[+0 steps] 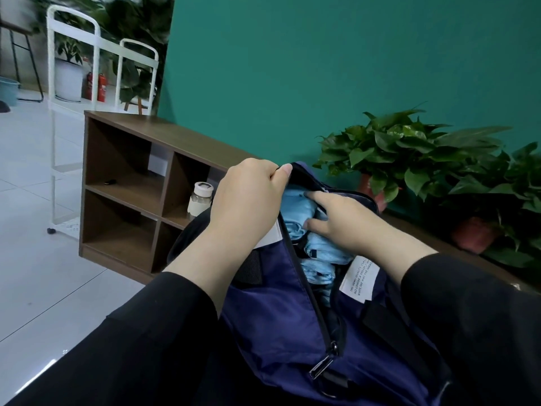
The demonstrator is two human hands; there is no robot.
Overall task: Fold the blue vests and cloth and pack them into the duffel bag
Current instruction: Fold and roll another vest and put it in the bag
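Duffel bag [272, 312]: navy, unzipped, nearest the camera | blue vests [314, 247]: folded, inside the opening | right hand [339, 221]: fingers extended, pressed on vests | left hand [248, 197]: pinched bag's far rim | bottle [200, 200]: in brown shelf unit [128, 183] | potted plants [409, 153]: against green wall.

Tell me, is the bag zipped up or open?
Open. The bag's zipper is parted, light blue cloth shows inside, the left hand holds one edge, and the right hand presses on the cloth.
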